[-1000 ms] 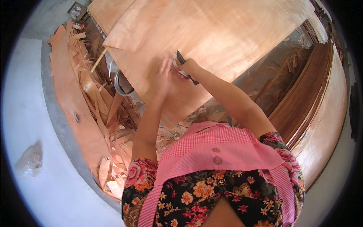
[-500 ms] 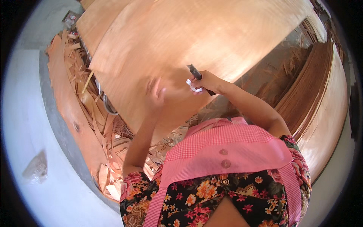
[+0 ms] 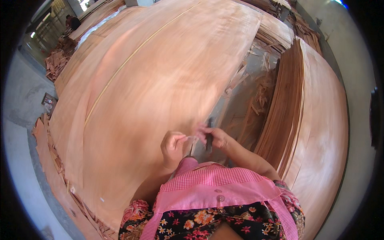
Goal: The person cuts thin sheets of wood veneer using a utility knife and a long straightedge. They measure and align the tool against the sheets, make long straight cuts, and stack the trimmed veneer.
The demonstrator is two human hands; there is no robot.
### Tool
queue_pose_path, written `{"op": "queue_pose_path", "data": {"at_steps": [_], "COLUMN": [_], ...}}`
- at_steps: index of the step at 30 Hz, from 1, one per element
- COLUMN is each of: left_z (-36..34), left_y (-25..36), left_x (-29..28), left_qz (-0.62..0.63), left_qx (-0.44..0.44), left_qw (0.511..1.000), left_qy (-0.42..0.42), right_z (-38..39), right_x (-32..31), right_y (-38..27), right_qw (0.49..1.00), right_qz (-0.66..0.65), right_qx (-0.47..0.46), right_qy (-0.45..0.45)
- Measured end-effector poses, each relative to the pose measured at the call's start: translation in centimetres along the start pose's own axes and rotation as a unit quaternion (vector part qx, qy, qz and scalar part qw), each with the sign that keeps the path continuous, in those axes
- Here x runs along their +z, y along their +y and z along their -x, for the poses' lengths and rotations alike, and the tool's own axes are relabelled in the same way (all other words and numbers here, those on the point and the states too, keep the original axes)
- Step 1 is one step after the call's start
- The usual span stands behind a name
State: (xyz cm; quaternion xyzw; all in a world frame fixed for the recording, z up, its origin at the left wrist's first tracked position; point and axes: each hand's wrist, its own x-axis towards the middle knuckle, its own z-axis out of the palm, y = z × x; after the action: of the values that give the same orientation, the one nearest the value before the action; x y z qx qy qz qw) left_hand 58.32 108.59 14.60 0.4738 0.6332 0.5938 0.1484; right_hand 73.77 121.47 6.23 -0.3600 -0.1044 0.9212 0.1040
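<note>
A broad, thin wood veneer sheet point(image 3: 160, 84) spreads out before me, with more sheets beneath its left edge. My right hand point(image 3: 216, 138), low over the sheet's right edge, is closed round a dark utility knife point(image 3: 209, 138), blurred by motion. Close beside it on the left, my left hand point(image 3: 172, 148) is curled in a pinch. Between the two hands runs a thin whitish strip point(image 3: 191, 138), one end at my left fingertips; blur hides its exact shape.
At right stands a thick stack of veneer point(image 3: 282, 108), with wood scraps point(image 3: 262, 92) on the grey floor beside it. A long yellowish line point(image 3: 120, 72) crosses the sheet. More scraps point(image 3: 60, 64) lie far left, near a person point(image 3: 73, 23). A wall point(image 3: 344, 52) rises at right.
The view has lifted to show more of the far room. My left hand has come in close to my right hand, and the whitish strip now spans between them. The knife stays in my right hand.
</note>
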Motion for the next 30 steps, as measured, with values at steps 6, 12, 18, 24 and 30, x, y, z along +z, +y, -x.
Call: {"op": "queue_pose_path", "data": {"at_steps": [6, 12, 18, 24, 30], "left_z": [-8.8, -17.7, -22.7, -31.6, -41.5], "left_y": [-2.6, -5.0, -8.4, -16.3, -21.5], "left_x": [7.2, 14.7, 19.1, 21.4, 22.9], "left_qz": [0.045, 0.072, 0.024, -0.119, -0.361], "left_qx": [-0.143, -0.159, -0.241, -0.226, -0.042], "left_qw": [0.98, 0.982, 0.97, 0.966, 0.927], "left_qy": [-0.13, -0.07, -0.006, 0.041, 0.091], "right_z": [2.7, -1.6, -3.3, -11.0, -18.3], "right_x": [1.7, 0.2, -1.6, -0.3, 3.6], "right_y": [-11.0, -18.4, -28.5, -34.9, -38.1], "right_qw": [0.921, 0.814, 0.861, 0.865, 0.889], "right_qz": [0.303, 0.542, 0.504, 0.492, 0.436], "right_qx": [-0.232, -0.192, -0.072, -0.094, -0.12], "right_qy": [-0.081, -0.084, 0.004, 0.029, 0.068]}}
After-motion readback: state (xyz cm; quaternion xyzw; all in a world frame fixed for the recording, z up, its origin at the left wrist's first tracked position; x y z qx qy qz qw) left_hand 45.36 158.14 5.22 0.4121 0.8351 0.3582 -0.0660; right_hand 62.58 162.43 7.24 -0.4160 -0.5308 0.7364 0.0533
